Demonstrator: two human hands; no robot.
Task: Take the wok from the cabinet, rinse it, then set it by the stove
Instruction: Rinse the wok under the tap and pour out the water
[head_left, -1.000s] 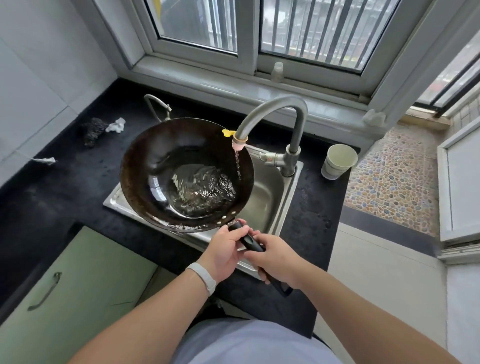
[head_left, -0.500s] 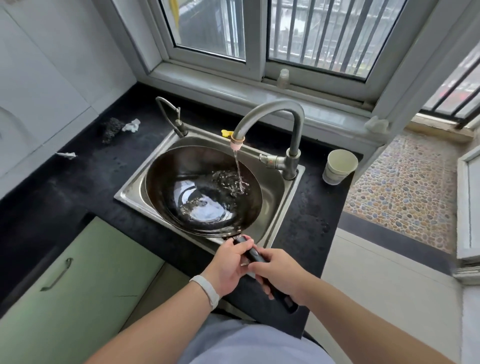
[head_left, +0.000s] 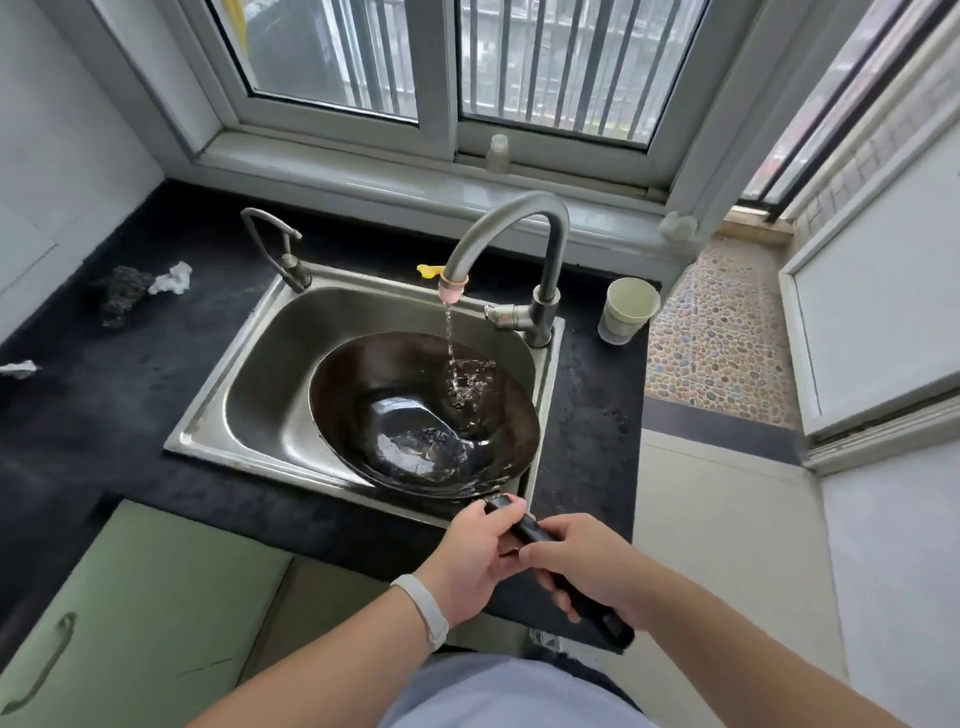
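A dark round wok (head_left: 363, 415) sits low in the steel sink (head_left: 249, 384), toward its right side, with water pooled in its bottom. A thin stream from the curved grey faucet (head_left: 524, 218) falls onto the wok's far right inner wall. The wok's long black handle (head_left: 530, 530) points toward me over the sink's front edge. My left hand (head_left: 467, 561) grips the handle near the wok's rim. My right hand (head_left: 587, 566) grips it farther back, and the handle's end sticks out beyond that hand.
A black counter (head_left: 104, 415) surrounds the sink, with a dark scrubber (head_left: 122, 291) and crumpled paper (head_left: 171, 280) at the left. A paper cup (head_left: 626, 312) stands right of the faucet. Green cabinet doors (head_left: 104, 623) lie below. A small bottle (head_left: 497, 153) sits on the windowsill.
The wok was tilted up above the sink a second ago; it has come down into the basin and shifted right. Both hands have kept hold of the handle.
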